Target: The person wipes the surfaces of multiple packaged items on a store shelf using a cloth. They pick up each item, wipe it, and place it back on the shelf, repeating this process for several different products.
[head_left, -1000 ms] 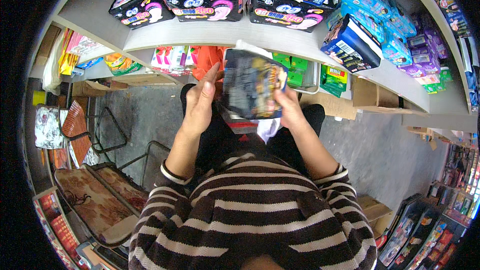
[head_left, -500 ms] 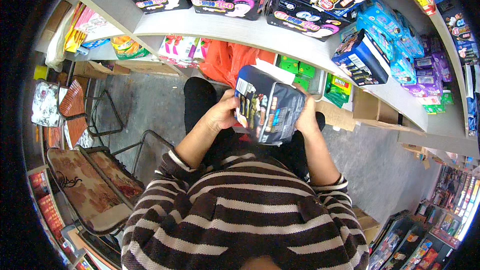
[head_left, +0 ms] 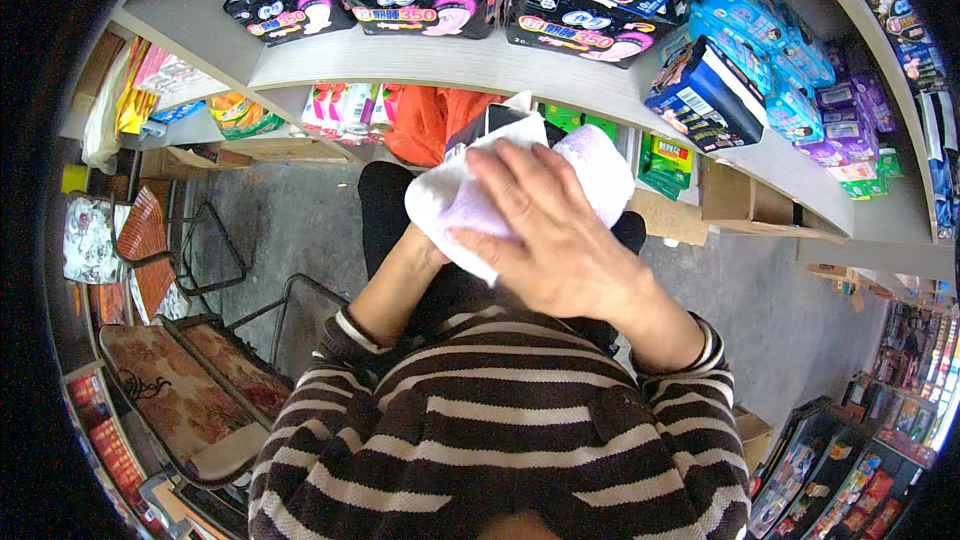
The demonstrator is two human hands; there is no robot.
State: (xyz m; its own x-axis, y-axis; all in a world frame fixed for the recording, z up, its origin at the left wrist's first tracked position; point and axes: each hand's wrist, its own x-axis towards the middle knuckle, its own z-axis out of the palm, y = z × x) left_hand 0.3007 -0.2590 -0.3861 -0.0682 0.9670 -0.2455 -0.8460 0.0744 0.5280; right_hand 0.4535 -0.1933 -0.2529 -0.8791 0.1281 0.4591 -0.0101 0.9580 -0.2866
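A dark pack of sanitary pads is held over my lap, mostly hidden; only its far end shows. A white and lavender cloth covers its top and hangs over the near side. My right hand presses the cloth down from above, fingers bent a little over it and thumb apart on the near side. Under the cloth's left edge, my left hand supports the pack from below. Its fingers are covered by the cloth.
Ahead, a shelf carries black pad packs, a dark blue pack and light blue packs. Below are red plastic bags and a cardboard box. A folding chair stands at my left.
My right hand has come from the pack's right side onto its top, bringing the cloth over it. My left hand has shifted beneath. The view has turned slightly.
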